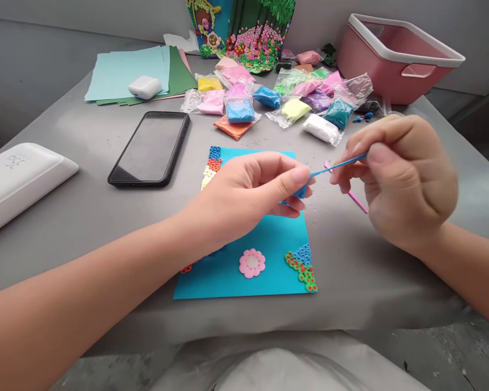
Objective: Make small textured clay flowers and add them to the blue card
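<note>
My left hand (252, 190) is closed on a lump of blue clay (300, 192), above a blue sheet of card (277, 239). From that lump a thin blue strand (338, 164) stretches across to my right hand (407, 179), whose thumb and forefinger pinch its far end. On the card lies a pink clay flower (252, 263) with a pale middle. Small clay rings in blue, green and red (303, 267) fill its lower right corner, and more rings (214, 163) line the upper left. Beneath my right hand lies a thin pink stick (357, 202), partly hidden.
Several bags of coloured clay (239, 111) spread across the back of the table. A phone (150, 149), a white device (20, 179), paper sheets (126, 70) and a white case (145, 87) lie left. A pink bin (375, 70) and a decorated panel (248, 32) stand behind.
</note>
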Motion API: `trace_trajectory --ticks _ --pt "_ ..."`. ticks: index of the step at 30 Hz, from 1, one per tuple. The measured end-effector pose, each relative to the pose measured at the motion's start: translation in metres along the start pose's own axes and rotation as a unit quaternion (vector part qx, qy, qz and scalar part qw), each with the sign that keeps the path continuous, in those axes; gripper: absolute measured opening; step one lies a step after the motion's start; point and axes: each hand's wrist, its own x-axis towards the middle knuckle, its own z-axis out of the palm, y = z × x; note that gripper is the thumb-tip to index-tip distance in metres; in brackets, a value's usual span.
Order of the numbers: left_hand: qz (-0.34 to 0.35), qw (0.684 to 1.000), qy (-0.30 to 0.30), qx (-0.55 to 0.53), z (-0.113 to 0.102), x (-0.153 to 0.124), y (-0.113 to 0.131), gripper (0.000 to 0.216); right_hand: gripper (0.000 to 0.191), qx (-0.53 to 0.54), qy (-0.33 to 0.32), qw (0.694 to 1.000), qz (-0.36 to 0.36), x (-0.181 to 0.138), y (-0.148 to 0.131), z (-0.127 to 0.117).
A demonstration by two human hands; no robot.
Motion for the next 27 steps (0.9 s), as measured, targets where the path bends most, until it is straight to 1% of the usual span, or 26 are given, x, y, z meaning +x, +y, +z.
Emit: trace_trajectory --ticks 2,3,5,7,9,10,15,17,19,21,23,25,27 --pt "-0.002 1.0 0.014 -0.013 -0.002 0.002 -0.002 0.018 0.019 0.061 0.022 0.997 0.029 0.0 0.004 0.0" --pt "-0.003 1.0 0.018 -0.017 -0.003 0.003 -0.003 0.019 0.021 0.06 0.022 0.998 0.029 0.001 0.005 0.0" --pt "-0.003 1.0 0.02 -0.017 -0.005 0.005 -0.004 0.017 0.02 0.014 0.001 1.0 0.012 0.0 0.004 -0.001" --pt "-0.005 1.0 0.018 -0.019 -0.006 0.005 -0.005 0.015 0.013 -0.034 -0.028 0.999 -0.007 0.0 0.001 -0.001" --pt "-0.009 1.0 0.017 -0.025 -0.006 0.005 -0.006 0.02 0.004 -0.038 -0.047 0.998 -0.018 -0.001 -0.003 -0.002" --pt "-0.009 0.999 0.018 -0.028 -0.006 0.004 -0.006 0.022 0.006 -0.031 -0.053 0.998 -0.018 -0.001 -0.005 -0.002" --pt "-0.006 0.999 0.049 -0.022 -0.004 0.004 -0.006 0.021 0.037 -0.016 -0.079 0.995 -0.052 0.0 -0.006 -0.001" --pt "-0.007 0.998 0.063 -0.017 -0.004 0.004 -0.007 0.02 0.044 -0.02 -0.084 0.995 -0.059 0.001 -0.005 -0.002" --pt "0.002 0.998 0.066 -0.018 -0.004 0.004 -0.007 0.017 0.047 -0.026 -0.086 0.994 -0.056 0.002 -0.003 -0.003" --pt "0.01 0.998 0.066 -0.017 -0.005 0.004 -0.008 0.017 0.045 -0.037 -0.084 0.995 -0.049 0.003 -0.003 -0.004" --pt "0.016 0.997 0.074 -0.02 -0.005 0.004 -0.007 0.019 0.039 -0.038 -0.081 0.995 -0.034 0.003 -0.003 -0.005" --pt "0.022 0.995 0.091 -0.03 -0.005 0.005 -0.006 0.019 0.026 -0.011 -0.072 0.997 0.003 0.003 -0.004 -0.005" --pt "0.021 0.993 0.109 -0.044 -0.005 0.007 -0.004 0.021 0.012 0.041 -0.061 0.996 0.056 0.004 -0.005 -0.003"
